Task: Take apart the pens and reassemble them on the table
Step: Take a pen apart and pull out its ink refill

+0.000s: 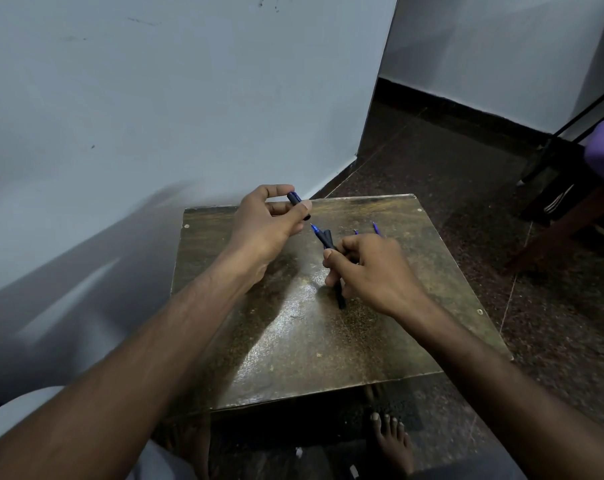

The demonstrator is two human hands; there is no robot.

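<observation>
My left hand (269,220) pinches a dark blue pen cap (295,198) between thumb and fingers, above the far left part of the table. My right hand (369,268) grips a black pen body (328,242), its blue tip pointing up and left toward the cap. The pen's rear end pokes out below my fingers near the table surface. A small gap separates cap and tip. Two more blue pen tips (376,228) stick up just beyond my right hand; the rest of them is hidden.
The small worn brown table (293,341) stands close to a pale blue wall at the left. Dark speckled floor surrounds it. A wooden chair (567,216) with dark fabric stands at the right. My bare foot (390,438) rests under the front edge.
</observation>
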